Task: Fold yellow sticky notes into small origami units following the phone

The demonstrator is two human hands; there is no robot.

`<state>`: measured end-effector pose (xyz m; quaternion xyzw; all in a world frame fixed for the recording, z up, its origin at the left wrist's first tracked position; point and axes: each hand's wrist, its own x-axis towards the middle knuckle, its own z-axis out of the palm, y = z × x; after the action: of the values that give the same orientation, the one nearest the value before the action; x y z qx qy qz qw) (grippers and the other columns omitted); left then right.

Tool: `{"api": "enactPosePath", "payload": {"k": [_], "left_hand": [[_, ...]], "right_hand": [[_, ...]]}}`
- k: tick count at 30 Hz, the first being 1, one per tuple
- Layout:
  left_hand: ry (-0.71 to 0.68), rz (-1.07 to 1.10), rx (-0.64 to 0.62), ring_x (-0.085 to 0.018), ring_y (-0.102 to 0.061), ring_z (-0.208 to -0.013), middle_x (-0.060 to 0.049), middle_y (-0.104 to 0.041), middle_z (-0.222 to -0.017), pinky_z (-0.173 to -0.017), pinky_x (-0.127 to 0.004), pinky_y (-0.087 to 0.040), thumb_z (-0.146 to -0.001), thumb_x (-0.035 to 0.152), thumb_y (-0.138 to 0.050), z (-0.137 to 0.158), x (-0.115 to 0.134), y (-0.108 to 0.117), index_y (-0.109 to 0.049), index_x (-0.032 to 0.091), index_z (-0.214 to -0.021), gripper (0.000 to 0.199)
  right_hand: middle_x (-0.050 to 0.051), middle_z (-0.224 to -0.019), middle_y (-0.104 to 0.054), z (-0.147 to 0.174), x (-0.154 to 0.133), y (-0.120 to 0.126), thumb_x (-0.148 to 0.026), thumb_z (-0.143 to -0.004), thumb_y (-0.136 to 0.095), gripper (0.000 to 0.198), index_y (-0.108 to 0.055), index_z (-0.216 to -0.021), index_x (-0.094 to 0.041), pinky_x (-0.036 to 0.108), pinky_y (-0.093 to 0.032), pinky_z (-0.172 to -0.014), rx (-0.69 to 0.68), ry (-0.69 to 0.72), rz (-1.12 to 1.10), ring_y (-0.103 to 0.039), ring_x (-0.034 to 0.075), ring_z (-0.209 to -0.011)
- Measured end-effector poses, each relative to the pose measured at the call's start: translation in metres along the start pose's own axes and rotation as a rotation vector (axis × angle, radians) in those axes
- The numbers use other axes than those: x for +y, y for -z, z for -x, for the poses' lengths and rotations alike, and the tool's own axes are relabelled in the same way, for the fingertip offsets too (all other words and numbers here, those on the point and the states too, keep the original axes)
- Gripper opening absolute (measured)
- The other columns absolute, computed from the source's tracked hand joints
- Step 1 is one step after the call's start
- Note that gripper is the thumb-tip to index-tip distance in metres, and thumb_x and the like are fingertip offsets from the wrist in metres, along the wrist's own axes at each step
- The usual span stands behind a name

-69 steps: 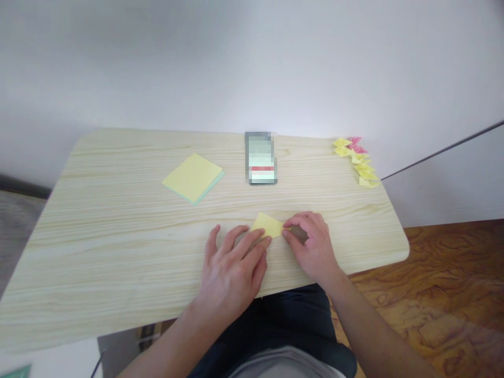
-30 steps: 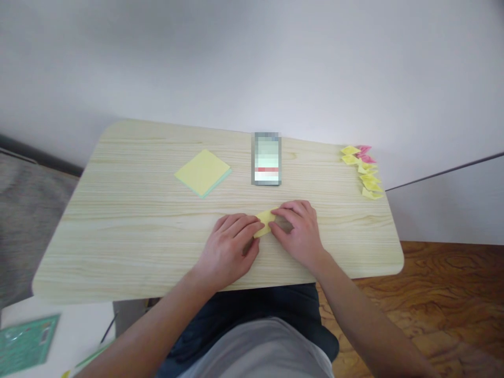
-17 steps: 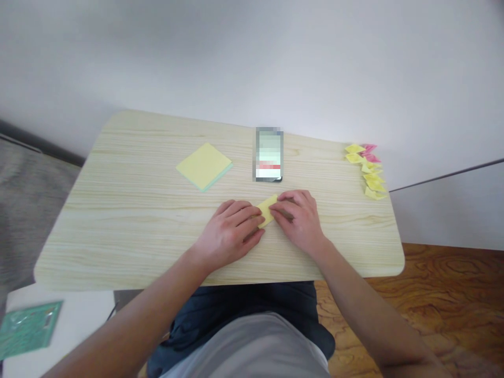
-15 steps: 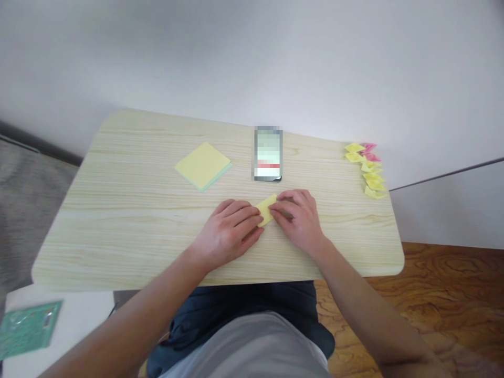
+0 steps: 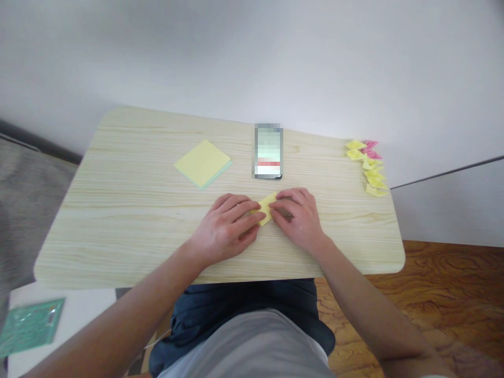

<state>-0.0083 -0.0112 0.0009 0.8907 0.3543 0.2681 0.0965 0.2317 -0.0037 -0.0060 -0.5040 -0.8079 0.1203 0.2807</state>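
Observation:
A small folded strip of yellow paper (image 5: 266, 210) lies slantwise on the table in front of me. My left hand (image 5: 226, 226) presses on its left part, with the fingers covering that end. At the other end, my right hand (image 5: 297, 215) pinches the paper's right edge between thumb and fingers. The fingertips hide both ends of the strip, so its exact folds cannot be made out. Beyond my hands a phone (image 5: 268, 151) lies with its screen lit, its picture blurred.
A stack of square paper (image 5: 202, 163), yellow over green, lies on the pale wooden table (image 5: 129, 220). Several folded yellow pieces (image 5: 374, 178) and pink pieces (image 5: 370, 149) sit at the right edge. A green packet (image 5: 31, 325) rests lower left. A wall (image 5: 252, 58) borders the far side.
My left fingers have shifted slightly on the yellow paper, the index finger reaching further across it. My right hand keeps its pinch almost unchanged.

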Motion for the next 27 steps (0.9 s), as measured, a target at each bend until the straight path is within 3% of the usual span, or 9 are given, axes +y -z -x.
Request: {"api": "enactPosePath", "payload": {"k": [7,22,27], "left_hand": [[0.003,-0.027,-0.022,-0.025,-0.062,-0.111,-0.003,-0.076,-0.114,-0.097,-0.044,-0.047,-0.095,0.023,-0.063,-0.004,0.004,-0.007,-0.074,0.027,-0.109,0.018],[0.393,0.022,0.023,-0.024,-0.06,-0.102,-0.003,-0.072,-0.103,-0.089,-0.043,-0.042,-0.097,0.031,-0.061,-0.018,0.015,-0.013,-0.073,0.024,-0.094,0.014],[0.478,-0.018,0.025,-0.026,-0.058,-0.099,-0.004,-0.07,-0.096,-0.087,-0.043,-0.042,-0.094,0.03,-0.063,-0.022,0.02,-0.015,-0.069,0.022,-0.086,0.012]], "right_hand": [[0.004,-0.117,-0.07,0.002,-0.003,0.001,-0.031,-0.091,-0.072,0.015,-0.076,-0.104,-0.028,0.046,-0.043,-0.104,-0.004,-0.002,0.002,-0.058,0.025,-0.116],[0.003,-0.13,-0.07,0.015,-0.009,0.002,-0.025,-0.092,-0.069,0.012,-0.077,-0.099,-0.028,0.049,-0.043,-0.108,0.029,0.005,0.01,-0.058,0.027,-0.126],[0.003,-0.127,-0.072,0.014,-0.015,0.0,-0.03,-0.091,-0.071,0.005,-0.075,-0.089,-0.027,0.049,-0.043,-0.108,0.065,-0.055,0.009,-0.059,0.027,-0.124]]}}
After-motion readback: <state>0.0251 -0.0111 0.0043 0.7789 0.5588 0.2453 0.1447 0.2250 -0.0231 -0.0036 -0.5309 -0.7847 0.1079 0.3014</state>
